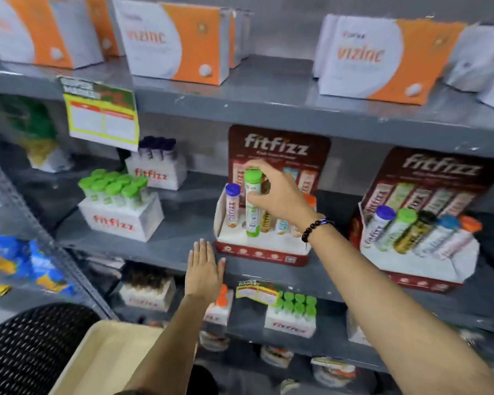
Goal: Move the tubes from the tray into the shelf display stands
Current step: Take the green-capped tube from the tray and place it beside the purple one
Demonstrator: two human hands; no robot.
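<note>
Beige plastic tray (pixel 97 363) bottom left. Left hand (pixel 203 273) flat, fingers spread, on grey metal shelf edge (pixel 160 249). Right hand (pixel 277 192) grips green-capped tube (pixel 252 203) upright, base in maroon fitfizz display stand (pixel 263 252), purple-capped tube (pixel 232 205) just left of fingers.

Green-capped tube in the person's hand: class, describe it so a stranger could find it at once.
Find the middle grey shelf, then the dark red display stand near its centre. The green-capped tube stands upright in the front row, gripped by the right hand; it rises higher than the purple-capped tube beside it.

Bare shelf (pixel 183 223) left of stand (pixel 261 252); purple-capped tube (pixel 232 206) flanks slot.
</note>
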